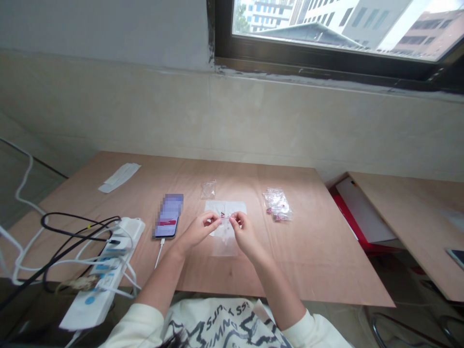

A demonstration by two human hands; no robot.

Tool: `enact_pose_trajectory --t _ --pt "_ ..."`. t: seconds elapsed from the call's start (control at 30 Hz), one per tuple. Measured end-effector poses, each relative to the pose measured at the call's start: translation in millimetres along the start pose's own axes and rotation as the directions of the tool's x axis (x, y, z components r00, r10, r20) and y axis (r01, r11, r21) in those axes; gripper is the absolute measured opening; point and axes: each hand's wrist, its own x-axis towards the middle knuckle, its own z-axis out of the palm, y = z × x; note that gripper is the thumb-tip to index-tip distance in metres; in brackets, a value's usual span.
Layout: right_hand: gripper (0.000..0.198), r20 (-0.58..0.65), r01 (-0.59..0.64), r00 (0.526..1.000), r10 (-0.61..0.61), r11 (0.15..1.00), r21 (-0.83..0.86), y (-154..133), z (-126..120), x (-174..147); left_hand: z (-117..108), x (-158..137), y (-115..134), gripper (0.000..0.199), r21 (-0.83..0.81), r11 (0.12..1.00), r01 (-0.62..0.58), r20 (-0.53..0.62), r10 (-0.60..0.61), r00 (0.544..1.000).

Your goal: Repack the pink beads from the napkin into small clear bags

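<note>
My left hand (203, 225) is closed in a pinch, thumb against fingertips. Facing it, my right hand (244, 231) pinches too. Between the two sets of fingertips runs a thin, pale strand (226, 218), too fine to make out exactly. Below lies a white sheet (239, 207) with a small dark red mark or piece near its middle. A translucent sheet or bag (223, 249) continues from it toward me. Just beyond is a small clear plastic bag (208, 190). Off to the right, clear plastic packets (277, 204) hold small reddish-pink pieces.
Left of my hands a phone (168, 216) lies charging on the wooden table (308, 261). A white power strip (105, 275) with tangled cables crosses the front left edge. A white folded mask-like item (119, 178) rests at the back left. Another table (409, 203) stands right.
</note>
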Motion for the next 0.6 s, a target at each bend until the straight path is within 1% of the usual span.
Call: enact_pose_trajectory --t 0.13,0.23,0.3,0.4,0.5,0.6 --pt "0.02 0.152 -0.115 0.985 0.086 0.974 0.193 1.4 -0.6 -4.2 -0.2 -3.1 -0.4 0.021 0.081 0.992 -0.097 -0.017 0.099 0.995" --pt "0.022 0.201 -0.156 0.974 0.109 0.959 0.237 6.3 0.8 -5.1 0.7 -7.4 0.4 0.02 0.115 0.988 -0.105 -0.028 0.108 0.994" --pt "0.022 0.188 -0.152 0.976 0.111 0.963 0.222 10.2 3.2 -4.5 2.0 -9.6 1.8 0.021 0.123 0.988 -0.095 -0.027 0.099 0.995" --pt "0.018 0.108 -0.11 0.99 0.094 0.981 0.16 13.2 6.5 -3.4 3.8 -10.4 3.4 0.022 0.117 0.99 -0.08 0.007 0.079 0.997" --pt "0.014 0.038 -0.046 0.998 0.043 0.995 0.083 10.2 7.3 -2.9 4.5 -8.2 3.6 0.023 0.103 0.992 -0.069 0.044 0.065 0.997" --pt "0.014 0.043 -0.016 0.999 0.014 0.998 0.069 3.9 6.1 -2.8 4.1 -4.9 3.7 0.022 0.111 0.99 -0.087 0.052 0.082 0.995"
